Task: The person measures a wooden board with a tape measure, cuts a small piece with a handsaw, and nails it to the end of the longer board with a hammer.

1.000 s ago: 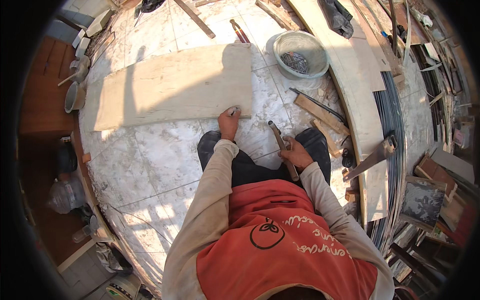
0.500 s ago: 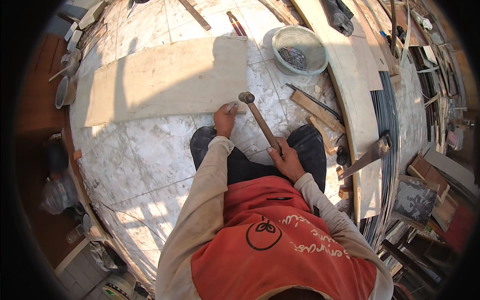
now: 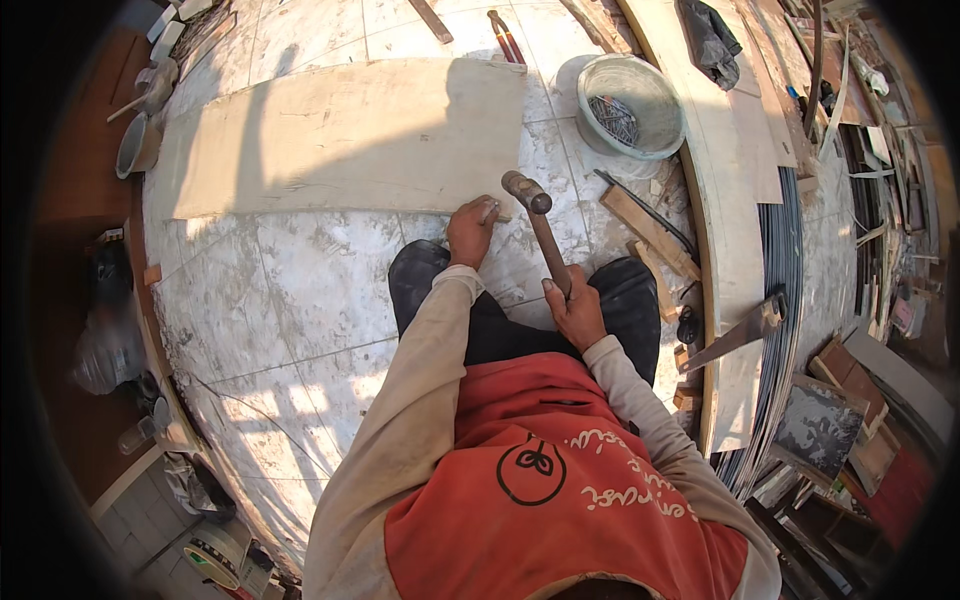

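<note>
A thin, pale plywood board (image 3: 340, 140) lies flat on the tiled floor in front of me. At its near right corner is my left hand (image 3: 470, 235), its fingers pinched together at the edge. A small bit of something shows at the fingertips, too small to name. My right hand (image 3: 580, 318) grips a hammer (image 3: 548, 240) by the lower part of its wooden handle. The metal hammer head is raised just right of my left hand, apart from it and from the board.
Right of the board stands a grey bucket (image 3: 665, 135) with nails (image 3: 612, 120) inside. Pincers (image 3: 505, 38) with red handles lie beyond the board. Wood offcuts (image 3: 650, 232), a handsaw (image 3: 735, 335) and a long plank (image 3: 715, 230) are at my right.
The view has shifted, so the board and bucket appear farther right. The hammer head sits slightly farther from my left hand, its handle steeper. Both hands keep their grips.
</note>
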A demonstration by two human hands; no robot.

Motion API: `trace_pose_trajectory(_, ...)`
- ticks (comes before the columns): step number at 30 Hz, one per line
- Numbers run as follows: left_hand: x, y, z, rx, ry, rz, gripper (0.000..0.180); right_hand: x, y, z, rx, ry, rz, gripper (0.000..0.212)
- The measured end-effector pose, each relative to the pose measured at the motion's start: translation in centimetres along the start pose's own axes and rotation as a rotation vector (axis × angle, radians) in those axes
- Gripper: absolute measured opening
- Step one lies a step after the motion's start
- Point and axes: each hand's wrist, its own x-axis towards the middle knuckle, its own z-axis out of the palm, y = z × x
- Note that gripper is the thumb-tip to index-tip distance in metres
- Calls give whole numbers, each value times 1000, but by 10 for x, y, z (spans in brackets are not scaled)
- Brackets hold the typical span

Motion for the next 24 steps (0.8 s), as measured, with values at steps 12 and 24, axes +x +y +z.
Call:
trace_pose_trajectory(12, 6, 0, -6, -175, 21, -69, 15, -1, 20, -5, 88, -76, 168, 40)
trace_pose_trajectory(24, 87, -2, -69, 692, -668, 467, 104, -1, 40, -64, -490, -35, -209, 35)
